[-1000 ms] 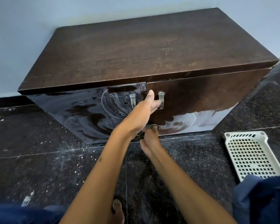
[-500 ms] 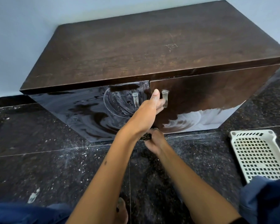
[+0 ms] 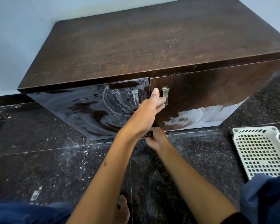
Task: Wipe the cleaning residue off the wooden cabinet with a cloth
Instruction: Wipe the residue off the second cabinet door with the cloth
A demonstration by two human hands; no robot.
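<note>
Residue streaks the cabinet's (image 3: 152, 46) left door (image 3: 87, 110); our left hand (image 3: 145, 115) hooks its fingers round the right handle (image 3: 165, 96), our right hand (image 3: 157, 139) bunches the cloth (image 3: 148, 134) below. Swinging that door could smear residue (image 3: 200, 116) onto the floor (image 3: 55, 167).

No readable text, label, brand or number showed anywhere; the only mark was a faint pale scratch-like figure (image 3: 172, 42) on the top of the wooden cabinet (image 3: 136, 46), too indistinct to read as letters.
</note>
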